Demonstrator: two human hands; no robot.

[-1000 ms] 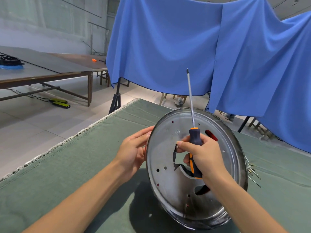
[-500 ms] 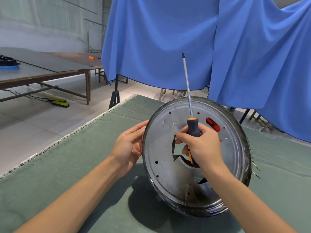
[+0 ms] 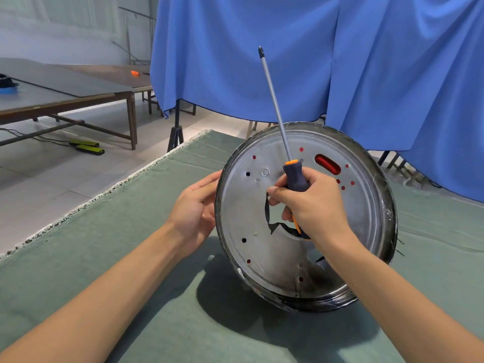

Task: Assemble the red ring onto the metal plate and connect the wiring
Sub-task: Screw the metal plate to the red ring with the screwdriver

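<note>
Red ring (image 3: 328, 163) is peeking through the metal plate (image 3: 361, 218) already. Left hand (image 3: 195, 210) is gripping the rim, right hand (image 3: 311, 205) is clutching the screwdriver (image 3: 277, 113) tip-up, so screws and wiring are probably still pending.

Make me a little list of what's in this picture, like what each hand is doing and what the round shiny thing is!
Round thing: metal plate, tipped up on its edge on the green cloth
Red showing: red ring seen through the plate's slot
Left hand: holds the plate's left rim
Right hand: grips a screwdriver, tip pointing up
Behind: blue curtain
Far left: wooden tables
</note>
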